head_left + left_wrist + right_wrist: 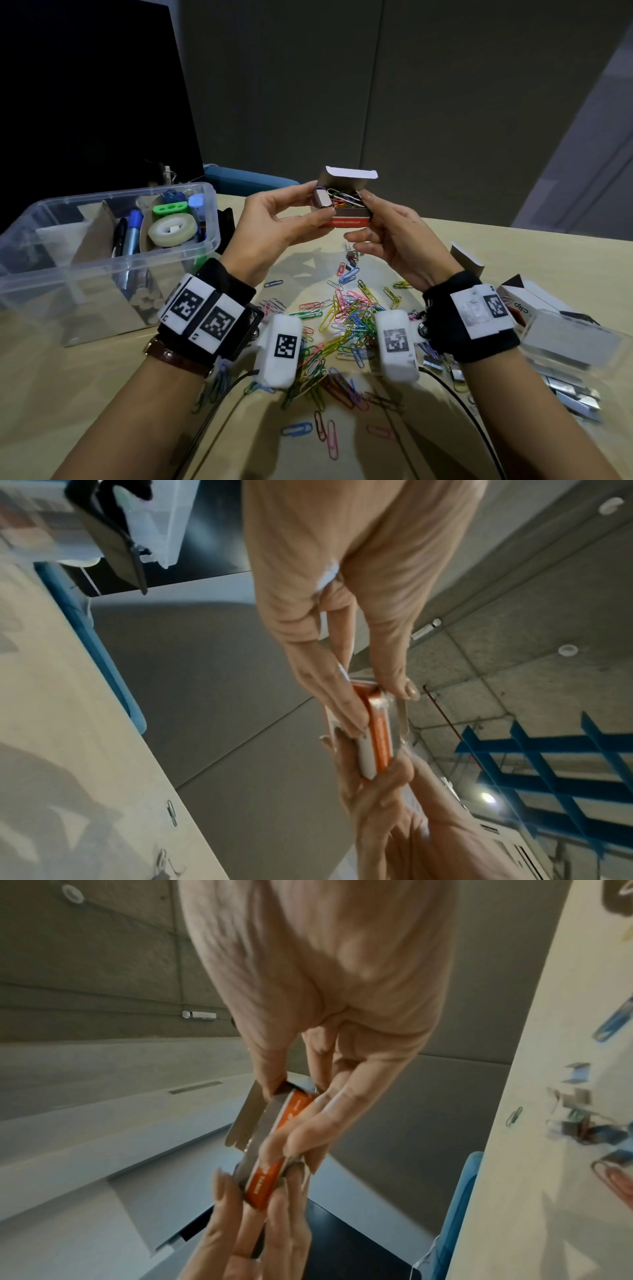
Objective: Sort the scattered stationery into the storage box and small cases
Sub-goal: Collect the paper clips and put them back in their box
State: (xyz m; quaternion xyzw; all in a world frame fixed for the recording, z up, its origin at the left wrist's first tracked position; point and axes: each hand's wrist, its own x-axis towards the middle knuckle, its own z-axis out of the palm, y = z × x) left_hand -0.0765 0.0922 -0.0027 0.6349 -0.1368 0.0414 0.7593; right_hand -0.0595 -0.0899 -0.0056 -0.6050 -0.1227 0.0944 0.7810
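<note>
Head view: a small cardboard clip box (342, 205) with an orange-red band along its side is held up in the air above the surface (102, 394), its top flap raised and coloured paper clips showing inside. The left hand (274, 222) pinches the box's left end between thumb and fingers, and the right hand (394, 236) grips its right end the same way; both are clamped on it. Under the hands a loose heap of coloured paper clips (346, 318) lies spread over the surface. To the left stands the clear storage box (85, 274), holding a tape roll (173, 231), markers and a green piece. At the right edge lie another small carton and a clear case (568, 342), with metal staple strips (575, 394) beside them.
</note>
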